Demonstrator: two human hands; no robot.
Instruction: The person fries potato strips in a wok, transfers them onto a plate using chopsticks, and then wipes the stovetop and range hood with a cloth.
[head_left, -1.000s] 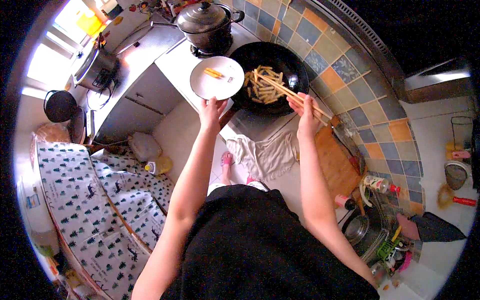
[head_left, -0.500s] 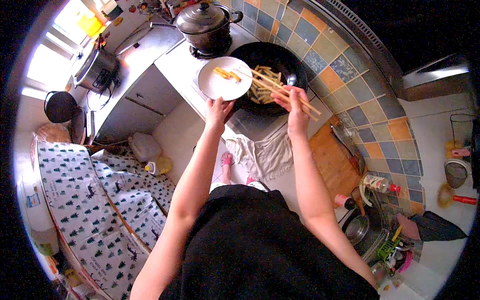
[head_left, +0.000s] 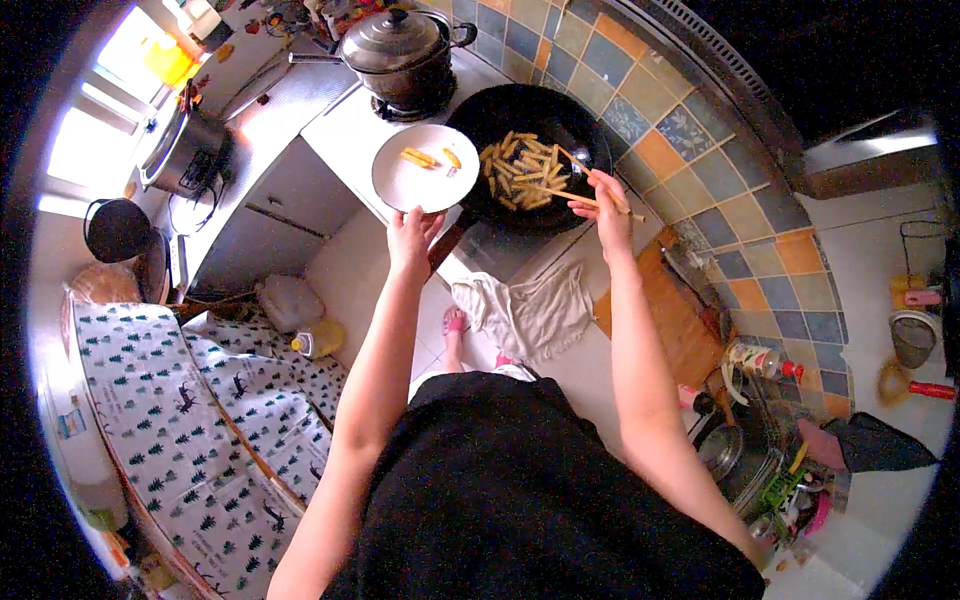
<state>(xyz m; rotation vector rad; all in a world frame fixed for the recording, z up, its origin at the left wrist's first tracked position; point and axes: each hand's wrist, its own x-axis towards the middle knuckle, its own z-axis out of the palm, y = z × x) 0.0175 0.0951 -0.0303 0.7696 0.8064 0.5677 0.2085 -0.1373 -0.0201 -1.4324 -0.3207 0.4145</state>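
My left hand [head_left: 411, 240] grips the near rim of a white plate [head_left: 410, 190], which carries a few golden fried strips [head_left: 418, 157]. The plate is held beside a black wok [head_left: 560, 115], partly over its left edge. Inside the wok lie several more pale golden strips [head_left: 522, 170]. My right hand [head_left: 608, 212] is closed around a pair of wooden chopsticks [head_left: 575, 197]. Their tips are spread apart over the right part of the strips, and nothing is visibly pinched between them.
A lidded pot [head_left: 398, 55] stands on the burner behind the plate. A cloth [head_left: 530, 305] hangs at the stove's front edge, with a wooden board [head_left: 660, 305] to its right. An electric cooker [head_left: 190, 150] stands on the left counter.
The chopsticks first reached over the plate, then moved back right to the wok and spread. Another strip now lies on the plate's right side. My left hand and plate have shifted left.
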